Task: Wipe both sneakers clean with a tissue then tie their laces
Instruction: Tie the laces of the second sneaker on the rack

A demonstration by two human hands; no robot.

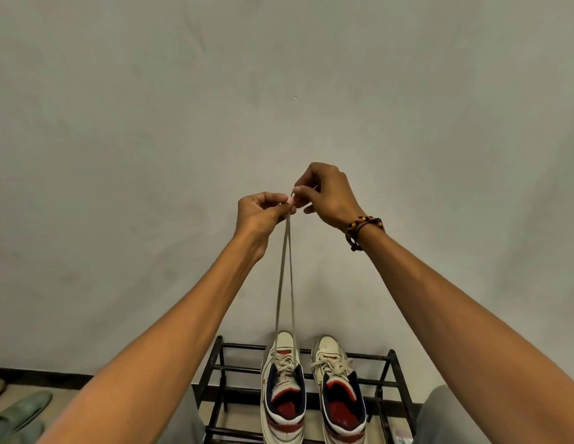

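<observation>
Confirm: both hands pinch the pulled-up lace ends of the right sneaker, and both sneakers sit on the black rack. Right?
Not quite. The lace ends rise from the left sneaker, not the right sneaker. The head view shows it. The left hand and right hand do pinch them, and both sneakers sit on the black rack.

Single view, head-worn wide-angle camera. Faces forward and slightly down toward a plain wall. Both forearms reach away from the lens into mid-frame. Shoe rack sits at the bottom edge, close below. Frame edges bend visibly.
</observation>
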